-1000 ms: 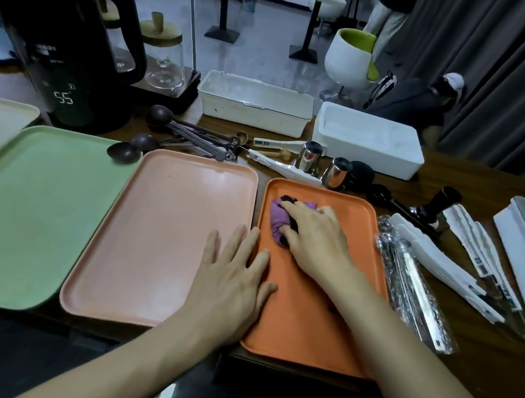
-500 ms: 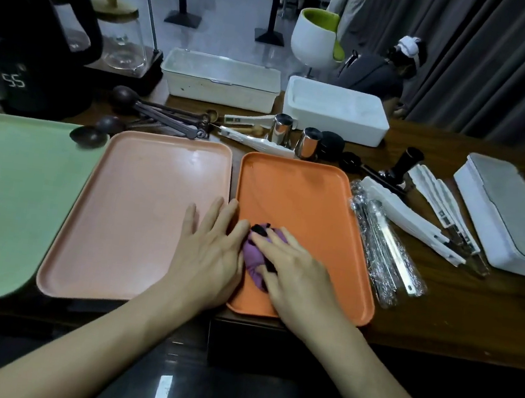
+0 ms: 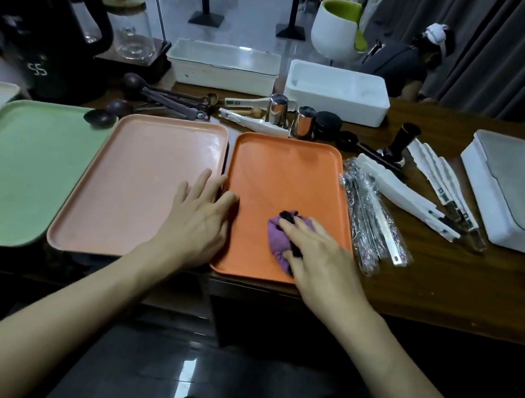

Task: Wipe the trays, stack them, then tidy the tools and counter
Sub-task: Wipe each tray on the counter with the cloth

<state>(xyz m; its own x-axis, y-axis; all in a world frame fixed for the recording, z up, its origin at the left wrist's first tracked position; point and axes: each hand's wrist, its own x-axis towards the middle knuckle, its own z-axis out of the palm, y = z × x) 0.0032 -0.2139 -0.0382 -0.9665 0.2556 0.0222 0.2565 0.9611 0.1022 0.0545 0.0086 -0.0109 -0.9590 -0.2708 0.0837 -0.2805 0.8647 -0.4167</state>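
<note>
Three trays lie side by side on the wooden counter: a green tray (image 3: 17, 168), a pink tray (image 3: 137, 180) and an orange tray (image 3: 287, 172). My right hand (image 3: 320, 258) holds a bunched purple cloth (image 3: 278, 235) down on the near right part of the orange tray, fingers laid over it. My left hand (image 3: 197, 220) rests flat with spread fingers across the pink tray's right rim and the orange tray's left edge.
A black kettle (image 3: 42, 16) stands at the back left. Dark scoops (image 3: 155, 93), steel cups (image 3: 289, 116), wrapped metal tools (image 3: 374, 216) and white sleeved tools (image 3: 421, 185) lie behind and right of the trays. White boxes (image 3: 337, 92) sit behind; a grey-lidded box (image 3: 519, 194) at right.
My right hand has drawn the cloth from the orange tray's far end to its near edge, then slid it rightward. The left hand stayed on the seam between the trays.
</note>
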